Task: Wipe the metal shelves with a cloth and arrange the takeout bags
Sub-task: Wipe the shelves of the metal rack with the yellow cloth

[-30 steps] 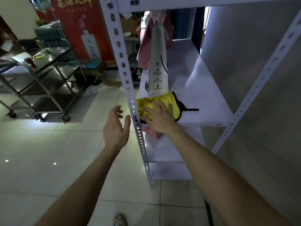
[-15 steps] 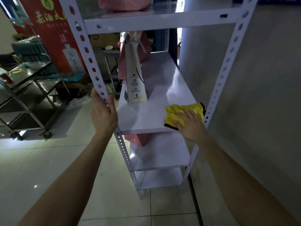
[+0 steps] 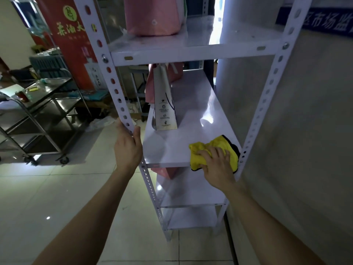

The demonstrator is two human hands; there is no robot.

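Note:
A white metal shelf unit stands before me, and its middle shelf carries a yellow cloth at the front right corner. My right hand presses down on the cloth with fingers curled into it. My left hand grips the perforated front left post. A white paper takeout bag stands upright at the shelf's left side, with a pink bag behind it. Another pink bag sits on the upper shelf. A pink bag shows partly on the shelf below.
A steel trolley with small items stands on the tiled floor at the left. A red banner stands behind the shelf post. A grey wall runs close along the right side of the shelves.
My right hand slid the cloth from the shelf's front left to its front right corner. My left hand rose from the air and took hold of the left post.

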